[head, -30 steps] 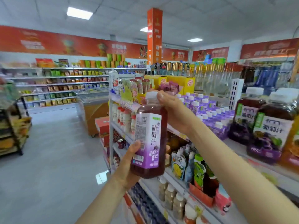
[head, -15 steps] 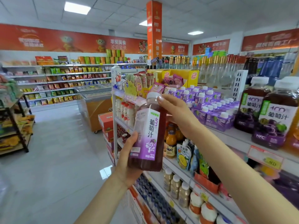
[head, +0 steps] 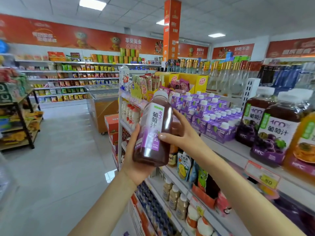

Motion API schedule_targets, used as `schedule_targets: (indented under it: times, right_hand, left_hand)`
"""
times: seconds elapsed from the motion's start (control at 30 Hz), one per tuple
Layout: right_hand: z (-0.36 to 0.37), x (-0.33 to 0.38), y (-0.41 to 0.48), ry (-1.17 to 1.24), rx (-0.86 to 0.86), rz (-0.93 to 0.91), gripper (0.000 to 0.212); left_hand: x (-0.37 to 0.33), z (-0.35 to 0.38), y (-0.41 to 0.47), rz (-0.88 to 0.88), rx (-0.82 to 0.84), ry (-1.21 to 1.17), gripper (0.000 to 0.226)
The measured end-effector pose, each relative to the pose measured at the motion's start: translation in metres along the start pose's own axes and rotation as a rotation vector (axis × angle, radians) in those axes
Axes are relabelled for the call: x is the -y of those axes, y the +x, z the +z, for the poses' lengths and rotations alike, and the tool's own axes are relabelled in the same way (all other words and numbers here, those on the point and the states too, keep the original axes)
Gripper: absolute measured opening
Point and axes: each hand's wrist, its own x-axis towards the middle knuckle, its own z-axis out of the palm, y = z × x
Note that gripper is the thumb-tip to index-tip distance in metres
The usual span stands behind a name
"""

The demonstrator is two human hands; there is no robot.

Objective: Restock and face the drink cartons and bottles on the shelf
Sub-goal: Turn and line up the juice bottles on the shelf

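A grape juice bottle with a white cap and purple-white label is held in front of the shelf, tilted with its cap up and to the right. My left hand grips its base from below. My right hand holds its middle from the right, thumb across the label. Behind it, small purple drink cartons with white caps stand in rows on the top shelf. To their right stand two larger grape juice bottles.
An orange juice bottle sits at the far right. Lower shelves hold milk tea bottles and pouches. A chest freezer and red boxes stand at the shelf's end. A rack flanks the open aisle on the left.
My right hand slid down from the bottle's cap to its middle. The bottle tilted from upright, cap swinging toward the shelf, while the view shifted slightly.
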Motion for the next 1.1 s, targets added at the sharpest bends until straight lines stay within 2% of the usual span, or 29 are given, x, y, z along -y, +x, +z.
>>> schedule_targets:
  times: [0.07, 0.13, 0.23, 0.33, 0.4, 0.5, 0.57, 0.67, 0.77, 0.87, 0.93, 1.0, 1.1]
  right_hand:
    - [0.001, -0.001, -0.003, -0.051, 0.02, -0.02, 0.109]
    - [0.003, -0.001, -0.003, -0.054, 0.007, -0.035, 0.117]
    - [0.0, 0.004, 0.003, 0.002, -0.117, -0.034, 0.107]
    - [-0.009, 0.011, 0.015, 0.055, -0.235, -0.037, 0.078]
    - [-0.015, 0.012, 0.021, 0.077, -0.278, -0.042, 0.056]
    - [-0.019, 0.009, 0.026, 0.039, -0.281, -0.041, 0.042]
    - [-0.022, 0.003, 0.028, -0.014, -0.264, -0.022, 0.041]
    - [-0.027, -0.007, 0.027, -0.074, -0.201, 0.029, 0.047]
    - [-0.03, -0.009, 0.019, -0.079, -0.066, 0.039, 0.056]
    - [-0.031, -0.01, 0.012, -0.073, 0.069, 0.019, 0.044]
    - [-0.028, -0.014, 0.011, -0.132, 0.109, 0.015, 0.059]
    - [-0.024, -0.02, 0.012, -0.186, 0.079, 0.001, 0.072]
    - [-0.02, -0.026, 0.01, -0.259, -0.055, -0.054, 0.063]
  left_hand:
    - [0.002, 0.006, 0.001, -0.005, -0.003, 0.021, 0.055]
    - [0.004, 0.009, 0.003, -0.008, -0.02, 0.022, 0.054]
    - [0.007, 0.011, 0.004, 0.001, -0.023, 0.038, 0.055]
    - [0.011, 0.015, 0.002, -0.018, 0.005, 0.048, 0.06]
    - [0.013, 0.019, 0.0, -0.056, 0.016, 0.038, 0.064]
    - [0.013, 0.019, 0.004, -0.075, 0.011, 0.02, 0.065]
    - [0.014, 0.02, 0.005, -0.099, -0.001, -0.007, 0.077]
    - [0.012, 0.026, 0.009, -0.082, -0.045, -0.076, 0.062]
    - [0.002, 0.032, 0.017, -0.088, -0.145, -0.059, 0.056]
    - [-0.004, 0.033, 0.024, -0.108, -0.242, -0.05, 0.053]
    - [-0.005, 0.033, 0.028, -0.124, -0.244, -0.025, 0.054]
    - [-0.002, 0.032, 0.031, -0.121, -0.24, 0.006, 0.054]
    - [0.004, 0.029, 0.033, -0.085, -0.268, 0.024, 0.054]
